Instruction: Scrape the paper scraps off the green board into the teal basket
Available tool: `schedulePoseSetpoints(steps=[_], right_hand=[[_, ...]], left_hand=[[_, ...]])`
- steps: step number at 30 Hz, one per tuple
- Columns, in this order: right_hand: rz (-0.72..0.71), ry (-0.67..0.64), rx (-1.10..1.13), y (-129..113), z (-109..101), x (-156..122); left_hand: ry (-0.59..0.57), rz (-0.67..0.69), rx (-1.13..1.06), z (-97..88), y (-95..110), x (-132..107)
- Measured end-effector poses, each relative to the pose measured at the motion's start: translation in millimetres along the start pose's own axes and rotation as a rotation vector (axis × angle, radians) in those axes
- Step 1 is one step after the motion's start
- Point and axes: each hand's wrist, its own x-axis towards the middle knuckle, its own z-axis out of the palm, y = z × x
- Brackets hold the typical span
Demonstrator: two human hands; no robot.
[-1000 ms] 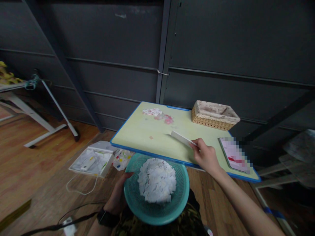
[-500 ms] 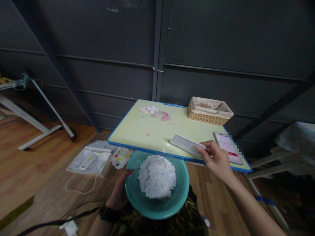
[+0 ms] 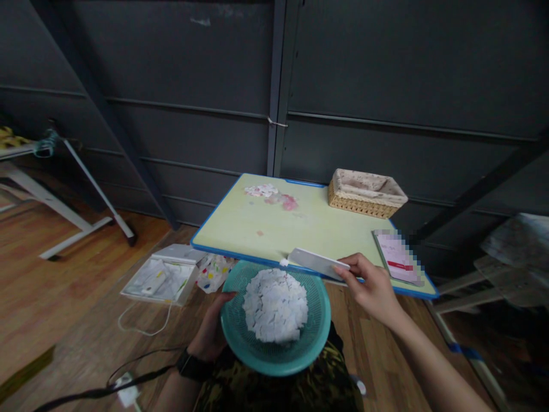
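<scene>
My left hand (image 3: 213, 332) grips the left rim of a teal basket (image 3: 315, 337) held below the near edge of a pale green, blue-edged table (image 3: 326, 229). The basket is heaped with white paper scraps (image 3: 275, 305). My right hand (image 3: 372, 286) pinches one end of a flat white card (image 3: 315, 263), which lies across the table's near edge just above the basket. A tiny white scrap (image 3: 283, 262) sits at the card's left tip. Pink and white scraps (image 3: 274, 196) lie at the table's far side.
A wicker basket (image 3: 366, 193) stands at the table's back right and a phone (image 3: 397, 249) lies near its right edge. An open white box (image 3: 160, 276) and a spotted bag (image 3: 214, 270) rest on the wooden floor at left, with cables nearby. A dark metal wall stands behind.
My right hand has drawn the white card from the middle of the table toward me, to its near edge over the basket, pushing small scraps along. The left hand has kept holding the basket.
</scene>
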Motion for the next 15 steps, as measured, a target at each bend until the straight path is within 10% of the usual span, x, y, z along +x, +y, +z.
schedulePoseSetpoints(steps=[15], right_hand=[[-0.15, -0.008, -0.009, -12, 9, -11]], left_hand=[[-0.034, 0.012, -0.038, -3.5, -1, 1]])
